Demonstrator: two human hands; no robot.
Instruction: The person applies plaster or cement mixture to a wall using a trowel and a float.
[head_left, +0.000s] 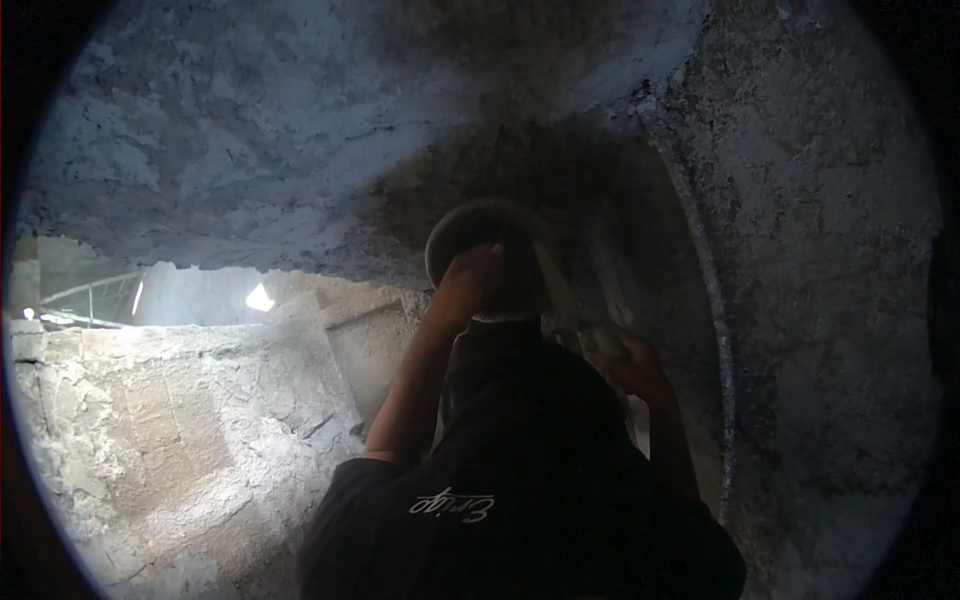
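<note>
In front of my dark shirt, in deep shadow, is a round, bowl-like pan [462, 222] with a pale rim. My left hand [473, 282] is closed on its near left side, the thumb lying over the edge. To the right, my right hand [628, 362] is closed round the handle end of a long, pale, narrow tool [556, 280]. This tool slants up and left to the pan's right side. Its exact kind is too dark to tell, and so is whatever the pan holds.
A rough grey plastered surface [230, 130] spans the upper left. On the right, a curved raised edge [712, 290] runs down beside another rough surface [830, 300]. A brightly lit, crumbling masonry wall [170, 430] stands at lower left, below an opening with a bright light [260, 297].
</note>
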